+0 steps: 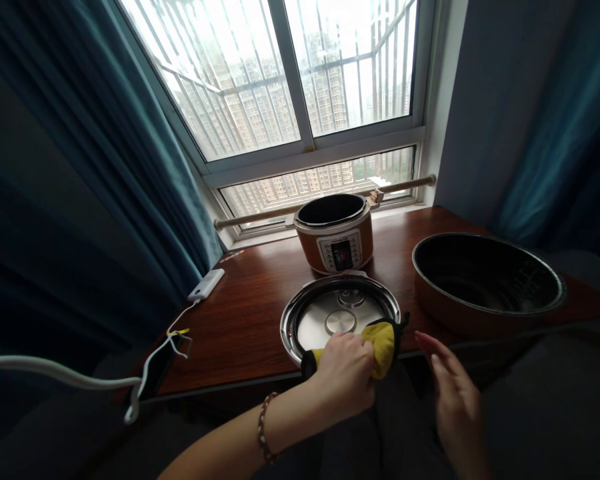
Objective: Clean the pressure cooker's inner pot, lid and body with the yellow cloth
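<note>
The left hand [345, 377] has its fingers closed around a yellow cloth [383, 340], pressing it on the near rim of a shiny pot lid [320, 313] lying upside down at the near edge of the desk [250, 313]. The right hand [453, 393], at about three o'clock from the lid, hangs open and holds nothing. At twelve o'clock from the lid stands an orange pressure cooker [336, 233]; toward two o'clock rests its dark inner pot [485, 280]. A white power bank [206, 285] lies at ten o'clock.
</note>
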Tool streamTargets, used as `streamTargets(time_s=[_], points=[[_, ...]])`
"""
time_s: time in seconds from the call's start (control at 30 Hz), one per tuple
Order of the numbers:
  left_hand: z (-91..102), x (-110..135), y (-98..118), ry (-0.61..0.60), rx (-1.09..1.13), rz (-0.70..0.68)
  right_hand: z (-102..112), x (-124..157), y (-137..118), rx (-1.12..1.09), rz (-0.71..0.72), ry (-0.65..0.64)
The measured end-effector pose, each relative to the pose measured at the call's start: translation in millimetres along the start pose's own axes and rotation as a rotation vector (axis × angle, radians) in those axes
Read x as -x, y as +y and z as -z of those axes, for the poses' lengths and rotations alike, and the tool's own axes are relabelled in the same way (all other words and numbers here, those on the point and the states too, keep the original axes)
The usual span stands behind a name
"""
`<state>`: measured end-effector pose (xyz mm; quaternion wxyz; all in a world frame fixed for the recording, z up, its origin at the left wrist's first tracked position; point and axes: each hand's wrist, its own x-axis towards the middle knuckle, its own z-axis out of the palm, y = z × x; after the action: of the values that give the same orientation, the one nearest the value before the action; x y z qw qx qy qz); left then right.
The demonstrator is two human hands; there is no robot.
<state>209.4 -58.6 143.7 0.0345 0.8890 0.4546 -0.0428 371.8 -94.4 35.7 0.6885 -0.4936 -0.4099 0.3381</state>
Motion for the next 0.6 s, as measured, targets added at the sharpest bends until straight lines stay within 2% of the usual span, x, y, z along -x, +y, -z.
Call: streamTargets(time_s=[0.1,0.17,0.23,0.33,0.43,0.6], points=[[2.5,4,-2,0.027,0.040,0.012,-14,0,29,-0.401,-0.359,-0.236],[5.8,6,-3,0.044,0.063,0.021,-27,-1,38,-0.599,-0.524,-0.392],[10.3,7,-4,0.070,0.085,0.039,-39,-1,38,-0.761,-0.651,-0.441],[17.4,10,-10,0.127,0.119,0.070,-51,0,28,-0.944,-0.816,-0.354],[22.1,14,-16,0.165,0.165,0.089,-57,2,21,-1.033,-0.925,-0.230],[28.1,22,-23,0.204,0.245,0.114,-66,12,23,-1.045,-0.925,-0.175]])
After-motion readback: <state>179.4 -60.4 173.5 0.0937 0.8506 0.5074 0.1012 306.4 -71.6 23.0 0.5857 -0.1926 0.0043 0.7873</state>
